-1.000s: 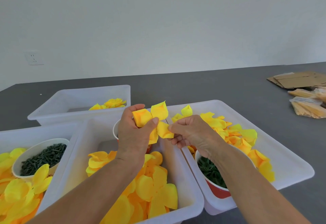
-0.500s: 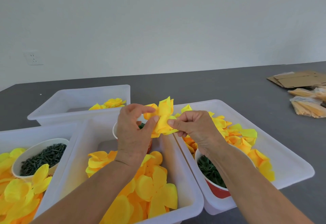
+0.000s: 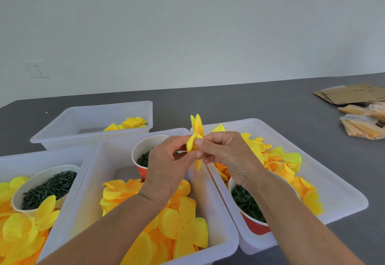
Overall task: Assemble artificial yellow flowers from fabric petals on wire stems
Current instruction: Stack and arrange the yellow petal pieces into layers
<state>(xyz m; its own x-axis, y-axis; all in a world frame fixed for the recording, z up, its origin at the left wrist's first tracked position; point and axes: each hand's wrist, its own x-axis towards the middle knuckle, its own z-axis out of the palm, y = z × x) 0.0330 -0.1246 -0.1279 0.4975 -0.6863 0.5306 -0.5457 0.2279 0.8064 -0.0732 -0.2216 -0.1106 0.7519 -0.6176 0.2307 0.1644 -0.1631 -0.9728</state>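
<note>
A: Any readable text or brand in frame?

B: None legible. The red paper cups carry print, too small to read.

A: Hands?

B: Both hold the folded yellow fabric petal piece [image 3: 195, 139], raised over the bins. Left hand [image 3: 166, 166] has fingers curled, thumb tip against the petal's lower edge. Right hand [image 3: 226, 156] pinches it from the other side, thumb on the fold. Petal stands edge-on, one tip up and one hanging below the fingers. Something small and green shows between the left fingertips and the petal, can't tell what it is.

A: Containers?

B: White plastic bin [image 3: 218, 208] directly under the left forearm: loose yellow-orange petals [image 3: 179, 221], plus a red paper cup [image 3: 140, 146] of dark green pieces just beyond the left hand, partly behind it.
White plastic tray [image 3: 333, 183] under the right forearm: more yellow petals [image 3: 281, 160] and a second red cup [image 3: 252, 223] of green pieces, half covered by the wrist.
Left of the left arm, a bin [image 3: 12, 158] cut by the frame edge: petals and a white bowl [image 3: 35, 178] of dark green stem pieces [image 3: 50, 187].
Beyond the hands, far white bin [image 3: 62, 137]: a few yellow blooms [image 3: 133, 123], only partly visible over the wall.

A: Anything else?

B: Far right of the right hand, flattened brown cardboard [image 3: 350, 93] and clear bags of yellow material [image 3: 360, 127], cropped, contents unclear. White wall socket [image 3: 38, 69] upper left. All on a dark grey table [image 3: 250, 102].
</note>
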